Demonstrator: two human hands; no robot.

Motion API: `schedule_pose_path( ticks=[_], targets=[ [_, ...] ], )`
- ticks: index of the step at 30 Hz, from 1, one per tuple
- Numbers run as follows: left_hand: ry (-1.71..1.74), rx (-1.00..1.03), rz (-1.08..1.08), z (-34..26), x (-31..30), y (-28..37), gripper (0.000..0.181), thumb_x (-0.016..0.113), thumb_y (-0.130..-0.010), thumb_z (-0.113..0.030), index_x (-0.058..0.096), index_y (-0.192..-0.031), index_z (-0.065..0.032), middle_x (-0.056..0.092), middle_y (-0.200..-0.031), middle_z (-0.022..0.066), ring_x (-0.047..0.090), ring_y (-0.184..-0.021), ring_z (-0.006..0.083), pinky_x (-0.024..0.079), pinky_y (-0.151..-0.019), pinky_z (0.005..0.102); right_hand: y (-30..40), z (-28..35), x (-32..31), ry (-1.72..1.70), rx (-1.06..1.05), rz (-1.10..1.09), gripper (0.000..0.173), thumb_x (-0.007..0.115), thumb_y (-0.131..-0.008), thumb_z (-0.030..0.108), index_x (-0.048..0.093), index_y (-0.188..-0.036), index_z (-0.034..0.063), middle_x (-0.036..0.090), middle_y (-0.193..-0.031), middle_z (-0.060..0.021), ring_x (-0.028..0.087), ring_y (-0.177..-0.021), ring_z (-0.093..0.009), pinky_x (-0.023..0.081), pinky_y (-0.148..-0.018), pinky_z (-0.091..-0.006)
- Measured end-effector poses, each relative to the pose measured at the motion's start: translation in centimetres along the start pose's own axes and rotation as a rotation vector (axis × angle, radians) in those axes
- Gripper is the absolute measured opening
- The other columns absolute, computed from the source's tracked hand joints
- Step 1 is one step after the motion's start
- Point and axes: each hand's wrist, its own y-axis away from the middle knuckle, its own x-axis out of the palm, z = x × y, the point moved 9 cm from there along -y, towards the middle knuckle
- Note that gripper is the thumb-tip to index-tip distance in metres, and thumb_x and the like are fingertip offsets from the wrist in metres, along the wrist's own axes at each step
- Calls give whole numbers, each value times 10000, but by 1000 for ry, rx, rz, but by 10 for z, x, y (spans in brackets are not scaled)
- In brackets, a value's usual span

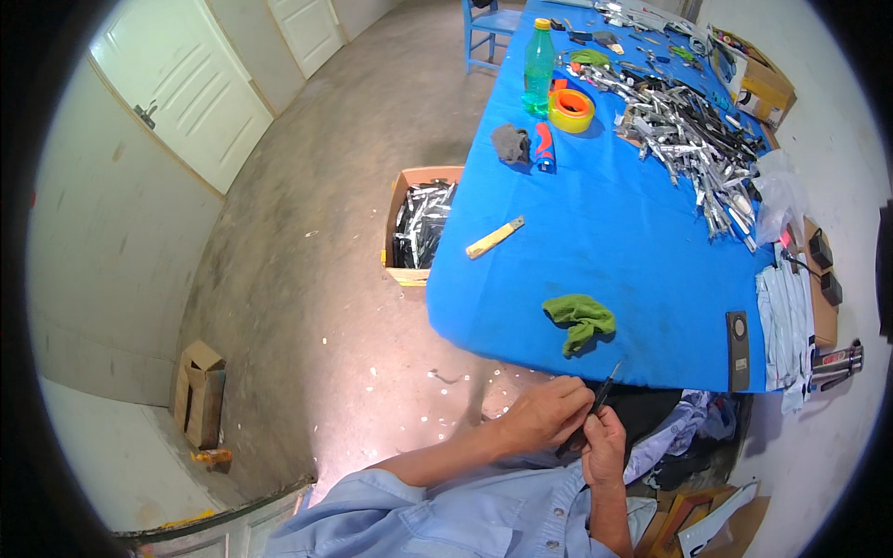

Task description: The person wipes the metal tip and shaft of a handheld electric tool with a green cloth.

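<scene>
Just off the near edge of the table, my left hand (551,413) and my right hand (604,443) come together on a slim black tool (601,396) with a thin, pale pointed tip. The tip points up and away over the edge of the blue tablecloth (649,279); the tool's exact kind is too small to tell. My fingers hide much of its lower part. Beyond my hands lies a crumpled green cloth (582,322). Farther off, a snap-off utility knife (494,238) with a yellowish handle rests near the left edge.
A large pile of silvery and black pieces (698,146) covers the back right. Nearby stand a green plastic bottle (538,70) and tape rolls (572,111), with a grey rag (511,144). A full cardboard box (393,223) sits on the floor left. A flat dark device (737,352) lies right.
</scene>
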Motion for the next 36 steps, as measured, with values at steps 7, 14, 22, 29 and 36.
schedule_pose_path(
  ticks=[7,14,22,29,36],
  targets=[
    [197,-191,-12,20,15,0,100,716,-930,-92,662,-992,-36,645,-885,147,668,-783,365,525,-672,451,0,19,-5,210,-121,-80,130,683,-1041,83,667,-1143,5,690,-897,14,575,-730,-29,439,-619,-203],
    [43,-111,25,23,20,-6,91,728,-917,-79,666,-976,-48,670,-862,147,673,-778,356,519,-666,452,2,21,-2,162,-173,-52,214,699,-1038,82,681,-1218,-32,700,-971,4,596,-826,-44,461,-693,-210],
    [-71,59,103,-5,33,-31,151,758,-848,12,666,-953,-46,651,-831,112,660,-698,318,524,-605,419,3,15,-21,150,-82,-107,196,680,-1048,118,698,-1198,-7,680,-934,12,587,-792,-48,473,-672,-234],
    [-75,44,140,-1,45,-28,147,736,-857,77,656,-938,-16,631,-810,102,603,-593,199,471,-529,329,2,22,-20,-31,-101,-55,209,698,-1050,143,703,-1203,1,674,-946,32,569,-820,-24,453,-677,-219],
    [-135,39,123,-15,45,-48,122,729,-892,77,666,-945,-13,643,-817,91,604,-604,173,469,-543,318,2,11,-30,-17,-78,-28,269,678,-1077,203,701,-1245,-6,716,-1004,1,624,-870,-63,498,-744,-232]
  ],
)
